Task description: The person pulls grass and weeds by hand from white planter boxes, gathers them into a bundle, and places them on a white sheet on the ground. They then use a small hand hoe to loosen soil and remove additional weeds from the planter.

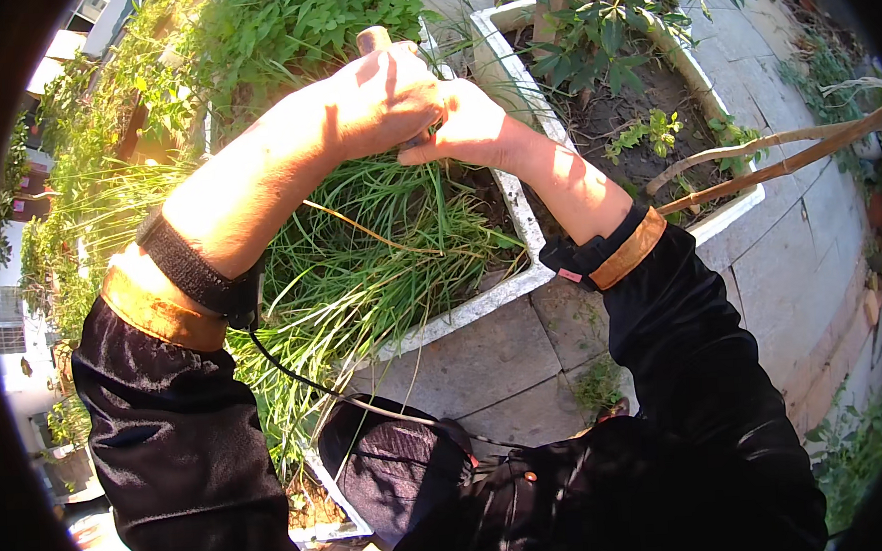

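My left hand [379,103] is closed around a tool with a rounded wooden handle [374,39], whose butt sticks out above the fist. My right hand [469,124] meets it from the right, with its thumb stretched left beneath a small dark part [417,138] that shows under the left fist. The right fingers are mostly hidden, and strong sunlight washes out detail on both hands. Below them, long thin green leaves [379,234] grow thickly in a white-edged planter bed [480,303]. A dry yellowish stalk [378,226] lies across these leaves.
A second white-rimmed planter [722,216] holds dark soil and a small tree [611,27]. Two wooden poles [772,168] reach in from the right. A cable [358,403] runs from my left wrist strap [190,266] to my body. Grey paving slabs [461,372] surround the beds.
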Tool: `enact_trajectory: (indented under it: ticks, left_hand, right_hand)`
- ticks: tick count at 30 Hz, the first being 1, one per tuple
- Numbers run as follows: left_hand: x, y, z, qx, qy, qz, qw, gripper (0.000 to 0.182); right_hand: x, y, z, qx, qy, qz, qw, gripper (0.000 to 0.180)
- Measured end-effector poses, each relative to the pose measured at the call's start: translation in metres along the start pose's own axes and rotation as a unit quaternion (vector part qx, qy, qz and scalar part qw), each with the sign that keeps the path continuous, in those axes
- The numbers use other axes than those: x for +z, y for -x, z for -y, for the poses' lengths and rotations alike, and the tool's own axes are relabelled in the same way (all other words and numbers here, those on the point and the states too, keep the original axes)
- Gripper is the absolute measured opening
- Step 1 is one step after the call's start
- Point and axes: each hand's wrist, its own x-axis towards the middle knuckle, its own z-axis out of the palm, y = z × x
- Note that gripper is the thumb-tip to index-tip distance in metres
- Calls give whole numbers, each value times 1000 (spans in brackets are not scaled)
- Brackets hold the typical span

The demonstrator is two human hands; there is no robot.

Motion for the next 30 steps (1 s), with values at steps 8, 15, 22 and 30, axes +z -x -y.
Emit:
enact_trajectory:
  ticks: [8, 15, 22, 30]
  left_hand:
    - [5, -14, 4, 44, 49, -35, 997, 7]
    - [11, -13, -3, 8, 31, -6, 999, 6]
    - [21, 2, -4, -49, -100, -30, 993, 9]
    - [9, -7, -20, -31, 71, -39, 996, 6]
  right_hand:
    - [44, -18, -7, 95, -344, -149, 922, 25]
    - [35, -11, -6, 81, -147, -105, 980, 30]
    - [52, -25, -15, 79, -228, -143, 960, 31]
    - [50, -4, -33, -20, -111, -134, 985, 10]
